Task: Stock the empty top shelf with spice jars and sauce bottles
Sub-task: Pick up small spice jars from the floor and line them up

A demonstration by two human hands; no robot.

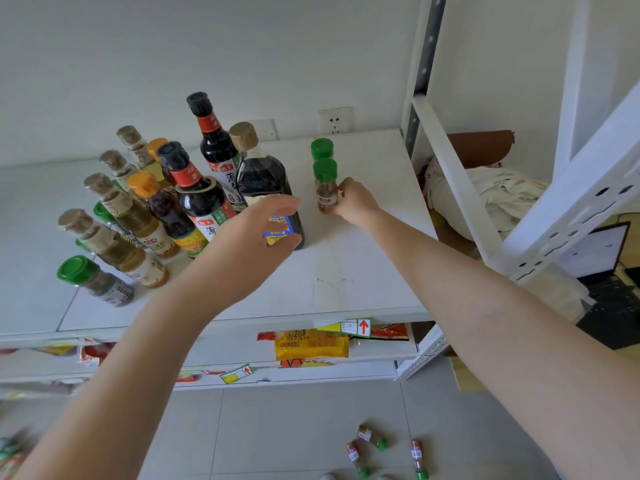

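White top shelf (pixel 363 271): head view; rack board with bottles grouped on its left half and bare board at the near right.
right hand (pixel 351 200): thumb and fingers pinch the lower body of the spice jar from its right side; the forearm stretches over the shelf's near right edge.
spice jar (pixel 325 187): green cap, reddish-brown contents, upright, right of the bottle group and toward the far side. Cannot tell whether its base is on the board or just above it.
second jar (pixel 322 148): green cap, upright, just behind the spice jar, nearer the wall; no hand on it.
left hand (pixel 254 233): wide, fingers spread and loosely curved, thumb low, holding nothing; blurred.
dark sauce bottle (pixel 261 178): tan cap, blue-and-yellow label. The left hand is in front of its lower body and the label shows between thumb and fingers. Contact cannot be told.
soy bottles (pixel 199 192): two, black caps with red neck bands, upright, just left of the dark sauce bottle, one farther back.
orange-capped bottles (pixel 161 206): left of the soy bottles.
pale bottles (pixel 114 245): tan caps, in a row running far to near along the group's left side.
corner jar (pixel 93 280): green cap, at the group's near left end.
floor jars (pixel 372 437): three, green caps, lying on grey tiles below, near right.
price tag (pixel 349 327): red arrow, on the shelf's front edge.
yellow packet (pixel 311 344): on the shelf below.
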